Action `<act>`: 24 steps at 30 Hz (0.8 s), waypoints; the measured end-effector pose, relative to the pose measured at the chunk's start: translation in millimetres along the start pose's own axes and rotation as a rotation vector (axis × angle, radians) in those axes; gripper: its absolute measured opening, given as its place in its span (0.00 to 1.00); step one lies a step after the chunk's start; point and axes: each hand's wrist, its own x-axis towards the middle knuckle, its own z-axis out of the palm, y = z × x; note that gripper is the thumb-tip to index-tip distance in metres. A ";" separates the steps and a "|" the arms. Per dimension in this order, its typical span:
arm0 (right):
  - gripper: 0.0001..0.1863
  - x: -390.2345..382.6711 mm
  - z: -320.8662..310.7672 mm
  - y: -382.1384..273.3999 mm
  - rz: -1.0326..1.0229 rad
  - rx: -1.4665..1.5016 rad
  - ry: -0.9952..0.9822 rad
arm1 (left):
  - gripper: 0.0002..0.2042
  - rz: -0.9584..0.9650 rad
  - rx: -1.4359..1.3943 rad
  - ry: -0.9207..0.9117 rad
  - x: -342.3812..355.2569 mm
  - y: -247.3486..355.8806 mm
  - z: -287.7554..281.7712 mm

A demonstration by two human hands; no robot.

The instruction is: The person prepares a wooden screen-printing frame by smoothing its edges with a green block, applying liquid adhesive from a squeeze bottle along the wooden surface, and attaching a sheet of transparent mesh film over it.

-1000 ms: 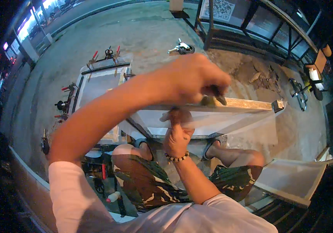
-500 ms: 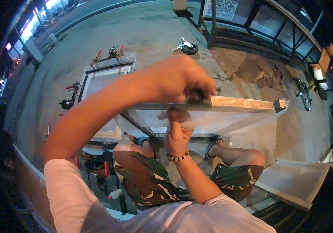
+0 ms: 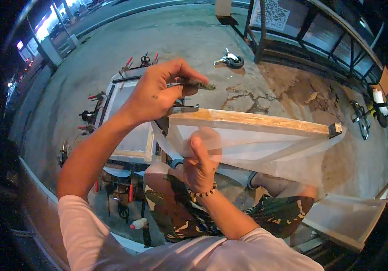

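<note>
Left hand (image 3: 158,92): thumb and fingers closed together at the tips, pinching a thin, ragged-edged greenish-brown pad; its exact kind cannot be told.
Pad (image 3: 203,85): between the fingertips, its rough end jutting out past them toward 3 o'clock, raised above the wooden bar and apart from it.
Wooden bar (image 3: 253,119): the upper edge of a frame, starting near the left wrist at 5 o'clock from that hand and running toward 3 o'clock, a dark metal piece (image 3: 335,130) at its far end.
White mesh (image 3: 266,147): hanging loosely from the bar on the near side, at 2 o'clock from the right hand.
Right hand (image 3: 201,167): below the bar, thumb raised on the near side, the other fingers showing hazily through the mesh; whether they pinch it cannot be told.
Beaded bracelet (image 3: 203,193): around the right wrist.
Second framed screen (image 3: 128,156): at 9 o'clock from the right hand, red-handled clamps (image 3: 128,62) around its border.
Caster wheel (image 3: 234,62): on the concrete, at 1 o'clock from the pad.
Third framed screen (image 3: 345,214): tilted, at 4 o'clock from the right hand.
White bottle (image 3: 138,223): at 7 o'clock from the right hand.
</note>
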 end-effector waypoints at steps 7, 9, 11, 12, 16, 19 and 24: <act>0.17 7.8 18.1 20.6 0.012 0.030 0.090 | 0.12 0.022 0.017 0.044 0.8 -10.6 0.1; 0.15 11.3 19.0 24.7 0.024 0.011 0.105 | 0.12 0.013 -0.050 0.050 2.0 -11.6 1.2; 0.16 13.9 22.0 26.9 -0.074 -0.011 0.122 | 0.14 0.033 -0.047 -0.014 0.6 -8.3 2.0; 0.16 15.9 19.2 30.1 -0.072 -0.012 0.122 | 0.14 0.032 -0.048 -0.013 -0.4 -7.6 1.7; 0.13 26.0 4.9 37.2 -0.168 -0.178 0.072 | 0.17 0.152 -0.013 -0.107 2.3 -11.1 -0.4; 0.15 25.4 -3.3 39.8 -0.188 -0.316 0.048 | 0.17 0.212 0.110 -0.237 11.2 -12.4 -3.8; 0.10 25.5 -12.2 51.4 -0.284 -0.181 0.013 | 0.14 0.549 0.455 -0.502 33.1 -2.6 7.0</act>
